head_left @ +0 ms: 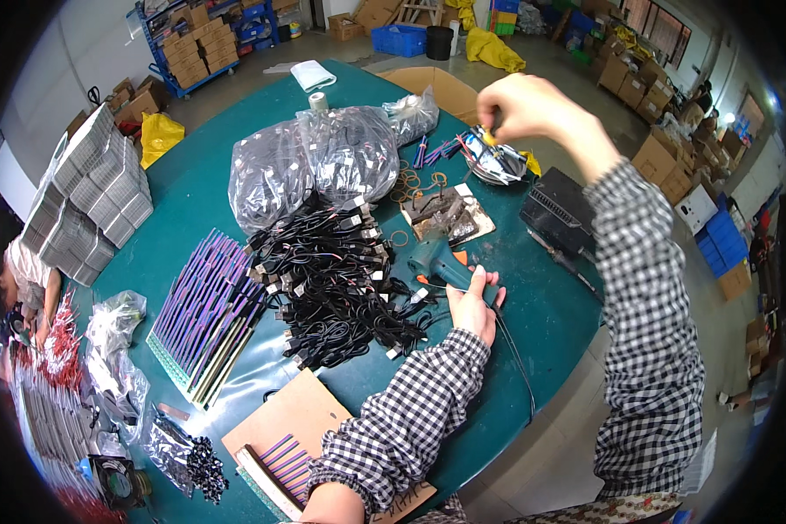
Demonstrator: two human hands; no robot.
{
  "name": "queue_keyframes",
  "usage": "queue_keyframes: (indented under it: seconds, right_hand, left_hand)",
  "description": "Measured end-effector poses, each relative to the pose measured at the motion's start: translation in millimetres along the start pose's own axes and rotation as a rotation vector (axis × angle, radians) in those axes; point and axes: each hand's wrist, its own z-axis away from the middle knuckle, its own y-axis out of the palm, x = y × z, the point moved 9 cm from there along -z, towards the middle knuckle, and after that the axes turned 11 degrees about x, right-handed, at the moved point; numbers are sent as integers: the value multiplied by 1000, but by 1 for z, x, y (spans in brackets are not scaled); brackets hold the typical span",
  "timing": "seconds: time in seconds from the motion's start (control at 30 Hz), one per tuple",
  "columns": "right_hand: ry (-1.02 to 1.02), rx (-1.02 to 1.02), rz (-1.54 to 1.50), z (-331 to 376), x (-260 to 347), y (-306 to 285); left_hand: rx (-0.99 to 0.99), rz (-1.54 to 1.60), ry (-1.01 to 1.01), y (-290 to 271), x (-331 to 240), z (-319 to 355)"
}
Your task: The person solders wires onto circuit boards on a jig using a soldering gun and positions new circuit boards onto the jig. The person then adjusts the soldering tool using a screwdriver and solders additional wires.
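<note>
My left hand (473, 312) is closed, thumb uppermost, on a thin black cable (513, 354) that trails down over the table's right side. Just beyond its fingertips lies a green gun-shaped tool (439, 260) with an orange part. My right hand (528, 106) is raised at the far right, its fingers closed around a small tool with a yellow and black handle (492, 136); the tool's kind is unclear. Beneath it sits a round clear-wrapped bundle (498, 162) of pale items. A large heap of black cables with light connectors (336, 279) lies left of my left hand.
Bags of cables (314, 166) stand behind the heap; purple strips on boards (205, 306) lie left. A dark stained pad (450, 214), rubber bands and a black box (557, 210) occupy the right side. Cardboard (301, 406) lies near me. Another person (31, 279) works at far left.
</note>
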Motion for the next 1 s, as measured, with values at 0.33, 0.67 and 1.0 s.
queue_keyframes:
  seconds: [0.33, 0.67, 1.0]
  right_hand:
    - [270, -892, -721, 281, -63, -81]
    - [366, -1093, -1461, 446, -7, 70]
    - [535, -908, -1433, 376, 4, 107]
  left_hand:
    - [143, -1160, 693, 86, -59, 72]
    - [303, -1771, 893, 102, -43, 125]
    - [109, -2045, 627, 65, -39, 37]
